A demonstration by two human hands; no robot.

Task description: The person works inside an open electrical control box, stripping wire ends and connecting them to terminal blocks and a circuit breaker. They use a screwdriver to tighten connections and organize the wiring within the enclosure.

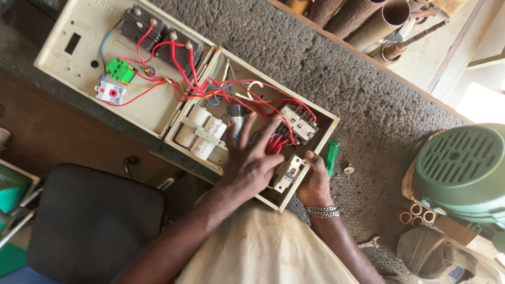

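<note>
Hands both at the open cream control box (327,120), which lies on a grey carpeted surface (315,58). Left hand (251,158): fingers spread apart, palm down, pressed flat over the middle of the box interior, fingertips reaching toward the red wires (247,97) and the white contactor (299,124). It grips nothing. Right hand (314,181): curled around the near right edge of the box, thumb on the rim, just beside a small white breaker (288,172). Fingers on the far side of the edge are hidden, so the exact grip cannot be told; it appears clamped on the box wall. Metal bracelet (322,211) on that wrist.

Inside the box, left of the left hand: two white cylindrical capacitors (201,131) held by a strap, and a smaller dark-topped one (235,113) beside them.

Box lid (79,31) is swung open to the left, lying flat, joined to the box by red, yellow and blue wires. On it: black finned components (152,34), a green terminal block (120,69), a white part with red button (110,92).

Green-handled screwdriver (332,155) lies on the surface just beside the right hand, touching the box side. Small screw (348,170) near it. Green motor housing (463,168) well to the right. Rusty pipes (363,16) at top. Black chair seat (89,221) lower left.
</note>
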